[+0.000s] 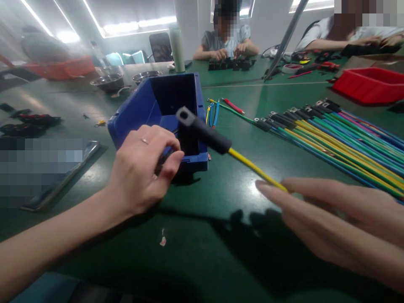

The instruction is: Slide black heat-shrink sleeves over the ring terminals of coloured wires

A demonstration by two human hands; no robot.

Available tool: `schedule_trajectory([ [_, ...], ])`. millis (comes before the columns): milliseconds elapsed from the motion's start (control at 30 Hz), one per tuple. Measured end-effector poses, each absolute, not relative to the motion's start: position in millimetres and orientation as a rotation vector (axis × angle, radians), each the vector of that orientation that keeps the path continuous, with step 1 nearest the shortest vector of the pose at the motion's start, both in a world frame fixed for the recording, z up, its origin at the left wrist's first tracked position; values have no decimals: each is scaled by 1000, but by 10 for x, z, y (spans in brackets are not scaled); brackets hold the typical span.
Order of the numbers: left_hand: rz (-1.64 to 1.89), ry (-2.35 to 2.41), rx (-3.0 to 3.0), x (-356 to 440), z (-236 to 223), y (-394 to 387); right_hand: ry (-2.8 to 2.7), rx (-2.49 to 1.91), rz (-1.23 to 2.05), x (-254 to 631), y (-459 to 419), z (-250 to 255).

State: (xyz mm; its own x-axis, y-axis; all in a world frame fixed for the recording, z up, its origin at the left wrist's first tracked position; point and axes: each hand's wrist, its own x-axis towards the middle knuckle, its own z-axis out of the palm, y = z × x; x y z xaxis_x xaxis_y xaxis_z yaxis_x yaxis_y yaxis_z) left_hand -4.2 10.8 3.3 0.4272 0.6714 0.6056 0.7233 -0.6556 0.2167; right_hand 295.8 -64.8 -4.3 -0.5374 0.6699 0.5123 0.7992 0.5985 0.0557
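Note:
My left hand (pixel 143 168) is curled at the front lip of a blue plastic bin (pixel 158 105), its fingers pinched on something small and dark I cannot make out. My right hand (pixel 331 219) holds a yellow cable (pixel 255 168) between long, nearly straight fingers. The cable rises up and to the left, ending in a black sleeve (pixel 205 134) with a grey metal lug (pixel 183 114) that hangs over the bin's opening.
A row of several coloured cables (pixel 331 139) with black-sleeved ends lies on the green table (pixel 202 252) to the right. A red tray (pixel 369 84) stands far right. Steel bowls (pixel 110 82), black parts (pixel 28 124) and a phone (pixel 63 176) lie left. Two people work at the far side.

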Motion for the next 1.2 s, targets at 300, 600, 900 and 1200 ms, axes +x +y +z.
schedule_trajectory([
  [300,-237,-1452,-2458,-48,7,73,-2354,-1183,-684,3104,-217,-28],
  [600,-248,-1416,-2465,-37,13,93,-2505,-1194,-627,3147,-76,-172],
  [900,-283,-1431,-2492,-38,14,89,-2572,-1215,-668,3143,-86,-138],
  [1200,-291,-1387,-2485,-40,20,82,-2520,-1412,-784,3133,-153,-122],
])
